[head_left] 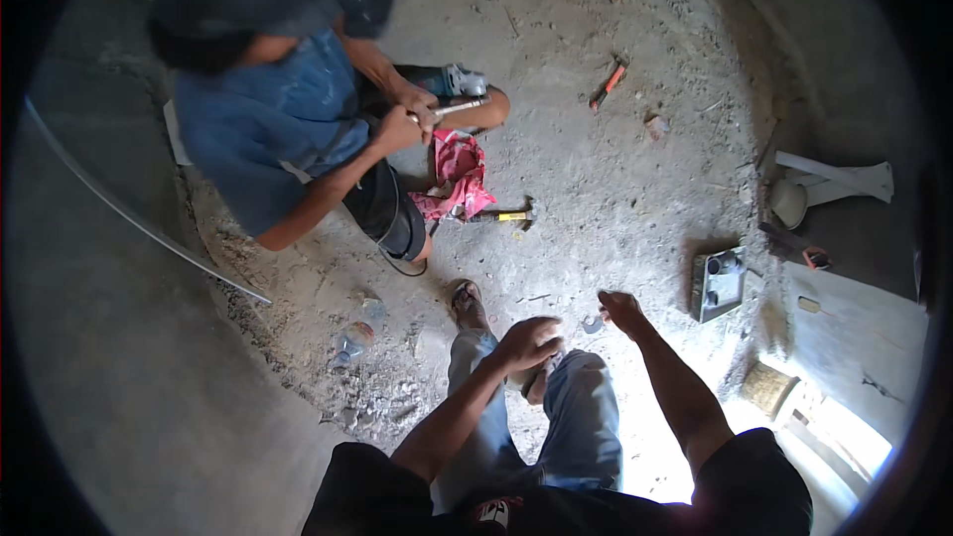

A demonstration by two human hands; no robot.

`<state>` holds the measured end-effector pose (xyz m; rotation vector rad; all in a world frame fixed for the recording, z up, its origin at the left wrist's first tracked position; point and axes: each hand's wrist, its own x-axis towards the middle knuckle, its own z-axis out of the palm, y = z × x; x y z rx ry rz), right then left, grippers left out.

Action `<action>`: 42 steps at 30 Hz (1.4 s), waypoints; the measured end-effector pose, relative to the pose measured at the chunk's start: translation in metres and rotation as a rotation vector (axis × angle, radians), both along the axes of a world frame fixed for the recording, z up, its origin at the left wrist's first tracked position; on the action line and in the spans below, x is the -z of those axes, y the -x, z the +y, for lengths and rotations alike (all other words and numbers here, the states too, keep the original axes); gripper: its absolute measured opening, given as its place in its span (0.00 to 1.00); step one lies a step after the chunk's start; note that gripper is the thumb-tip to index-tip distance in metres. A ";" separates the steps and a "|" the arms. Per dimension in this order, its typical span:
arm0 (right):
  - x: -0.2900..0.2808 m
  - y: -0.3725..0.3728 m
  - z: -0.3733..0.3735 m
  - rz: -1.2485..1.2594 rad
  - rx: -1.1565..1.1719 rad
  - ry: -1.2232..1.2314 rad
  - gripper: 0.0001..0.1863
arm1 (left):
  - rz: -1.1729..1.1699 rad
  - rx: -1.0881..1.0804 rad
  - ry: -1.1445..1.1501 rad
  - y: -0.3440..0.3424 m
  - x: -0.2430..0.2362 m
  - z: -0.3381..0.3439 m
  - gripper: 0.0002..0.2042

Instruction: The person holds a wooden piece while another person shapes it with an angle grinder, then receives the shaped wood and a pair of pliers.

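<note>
closest to the camera, the person's left hand (pixel 528 342) sits on the raised knee of the blue jeans (pixel 581 417), fingers curled together over a small pale object (pixel 523 377) that is mostly hidden under the palm; whether it is truly clamped or just covered i cannot tell. from the little that shows it looks stiff and light, a thing to pinch by its edges rather than squeeze. right hand (pixel 623 310) hangs just above the dusty concrete floor (pixel 615 169), fingers loosely bent, holding nothing i can make out, near a small grey scrap (pixel 592 324) lying on the floor.

outward, a sandalled foot (pixel 467 304) rests ahead of the knee. further off lie a yellow-handled hammer (pixel 506 216) beside a red cloth (pixel 459 174), and orange-handled pliers (pixel 608 86) toward the far edge of the floor. a crouching co-worker in a blue shirt works on an angle grinder (pixel 449 84) with both hands. a grey tray (pixel 719 284) sits toward the floor's right edge.
</note>
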<state>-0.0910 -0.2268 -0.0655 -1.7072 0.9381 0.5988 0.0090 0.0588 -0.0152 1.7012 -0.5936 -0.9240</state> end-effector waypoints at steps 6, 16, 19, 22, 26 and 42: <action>-0.182 0.076 -0.031 0.419 0.213 0.053 0.26 | 0.147 -0.173 -0.340 0.004 -0.127 0.132 0.26; -0.273 -0.003 -0.106 0.167 0.315 -0.139 0.30 | 0.028 -0.225 -0.567 -0.061 -0.211 0.145 0.25; -0.279 -0.071 -0.140 0.198 0.158 0.000 0.29 | 0.050 -0.319 -0.606 -0.083 -0.226 0.096 0.25; -0.270 -0.152 -0.201 0.227 0.060 -0.033 0.23 | 0.119 -0.558 -0.593 -0.075 -0.224 0.043 0.23; -0.246 -0.235 -0.309 0.033 -0.246 -0.058 0.21 | 0.458 -1.228 -0.356 -0.028 -0.220 -0.061 0.17; -0.288 -0.612 -0.391 -0.082 -1.289 0.118 0.20 | 1.372 -1.917 -0.294 0.053 -0.276 -0.394 0.17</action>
